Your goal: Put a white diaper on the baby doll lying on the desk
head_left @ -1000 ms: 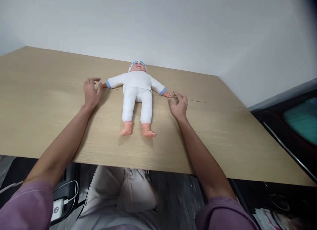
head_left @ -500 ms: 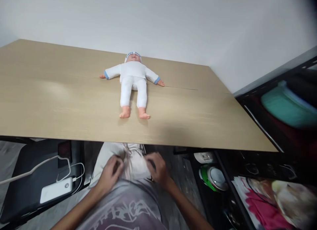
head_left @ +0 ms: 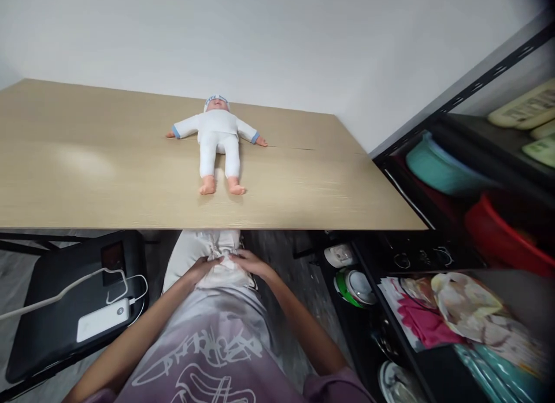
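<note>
Both hands are below the table edge at my lap, on my off-white trousers (head_left: 177, 258). My left hand (head_left: 203, 271) lies against the cloth near the drawstring, fingers stretched inward and partly hidden by the folds. From the other side my right hand (head_left: 250, 262) rests on the same cloth, its fingers reaching toward the left one. Neither hand visibly holds an object. On the table (head_left: 108, 195), beyond both hands, a baby doll (head_left: 219, 125) in a white suit with blue cuffs and a lettered headband lies face up, arms spread and feet toward me.
On the left, a black seat (head_left: 47, 299) bears a white power bank (head_left: 104, 319) with a cable. To the right stands a black shelf (head_left: 472, 143) with a teal basin (head_left: 446, 166), a red basin (head_left: 503, 235) and plastic bags (head_left: 468, 304). A white wall borders the table's back.
Both hands have come down from just above my lap onto the trousers, closer together, with fingers straightened from a curl. My view has turned right, showing more shelf. The doll lies as before.
</note>
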Action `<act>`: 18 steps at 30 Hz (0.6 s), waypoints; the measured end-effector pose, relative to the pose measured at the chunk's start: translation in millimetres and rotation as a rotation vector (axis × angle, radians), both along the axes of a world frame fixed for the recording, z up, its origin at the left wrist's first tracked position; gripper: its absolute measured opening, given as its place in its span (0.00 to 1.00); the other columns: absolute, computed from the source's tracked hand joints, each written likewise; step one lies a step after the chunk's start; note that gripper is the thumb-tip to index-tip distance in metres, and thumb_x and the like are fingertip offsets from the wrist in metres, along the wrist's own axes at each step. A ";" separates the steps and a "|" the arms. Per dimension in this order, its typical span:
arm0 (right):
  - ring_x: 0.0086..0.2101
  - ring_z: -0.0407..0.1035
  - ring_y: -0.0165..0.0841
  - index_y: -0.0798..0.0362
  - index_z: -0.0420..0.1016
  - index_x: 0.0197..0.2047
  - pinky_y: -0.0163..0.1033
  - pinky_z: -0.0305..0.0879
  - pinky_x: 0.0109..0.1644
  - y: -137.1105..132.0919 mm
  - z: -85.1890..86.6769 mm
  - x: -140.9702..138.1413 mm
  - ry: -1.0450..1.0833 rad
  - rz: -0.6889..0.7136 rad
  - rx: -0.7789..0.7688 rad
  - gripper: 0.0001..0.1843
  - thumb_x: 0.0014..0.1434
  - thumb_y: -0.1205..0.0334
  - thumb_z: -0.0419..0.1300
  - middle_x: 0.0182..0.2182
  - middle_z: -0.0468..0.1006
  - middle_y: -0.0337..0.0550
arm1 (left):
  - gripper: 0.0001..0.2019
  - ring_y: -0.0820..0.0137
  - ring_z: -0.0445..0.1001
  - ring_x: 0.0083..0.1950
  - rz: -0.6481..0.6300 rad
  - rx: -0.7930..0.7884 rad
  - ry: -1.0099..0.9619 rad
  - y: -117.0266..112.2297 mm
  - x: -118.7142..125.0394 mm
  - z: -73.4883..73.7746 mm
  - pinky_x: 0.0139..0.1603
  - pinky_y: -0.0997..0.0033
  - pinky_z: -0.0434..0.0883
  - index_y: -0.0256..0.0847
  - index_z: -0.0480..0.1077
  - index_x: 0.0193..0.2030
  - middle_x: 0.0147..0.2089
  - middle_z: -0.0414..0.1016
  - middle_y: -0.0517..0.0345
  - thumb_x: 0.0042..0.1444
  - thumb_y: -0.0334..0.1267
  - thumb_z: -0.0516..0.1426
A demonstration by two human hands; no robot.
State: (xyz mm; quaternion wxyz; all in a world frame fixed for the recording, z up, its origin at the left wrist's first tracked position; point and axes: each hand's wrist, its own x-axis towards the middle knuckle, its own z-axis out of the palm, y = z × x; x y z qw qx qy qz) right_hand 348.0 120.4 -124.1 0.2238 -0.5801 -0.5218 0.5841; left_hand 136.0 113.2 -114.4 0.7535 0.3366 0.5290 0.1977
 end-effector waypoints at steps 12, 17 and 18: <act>0.27 0.57 0.31 0.46 0.62 0.33 0.39 0.54 0.32 -129.5 174.8 6.5 -0.047 -0.031 0.486 0.23 0.70 0.46 0.68 0.26 0.63 0.32 | 0.40 0.47 0.79 0.75 0.037 0.344 -0.064 -123.8 -35.4 143.7 0.70 0.44 0.83 0.71 0.66 0.73 0.70 0.82 0.55 0.57 0.60 0.75; 0.33 0.66 0.33 0.48 0.69 0.36 0.38 0.62 0.37 -70.8 139.3 -1.3 0.014 -0.093 0.481 0.20 0.71 0.44 0.67 0.30 0.73 0.35 | 0.41 0.47 0.86 0.64 0.179 0.298 -0.038 -71.0 -19.4 126.9 0.62 0.49 0.84 0.59 0.65 0.66 0.62 0.85 0.51 0.52 0.64 0.76; 0.34 0.67 0.33 0.49 0.70 0.36 0.37 0.63 0.38 -59.7 129.8 -1.8 0.030 -0.105 0.482 0.21 0.72 0.42 0.67 0.31 0.73 0.35 | 0.41 0.47 0.86 0.63 0.220 0.290 -0.053 -62.9 -16.3 123.9 0.62 0.50 0.84 0.56 0.65 0.65 0.61 0.86 0.50 0.52 0.63 0.77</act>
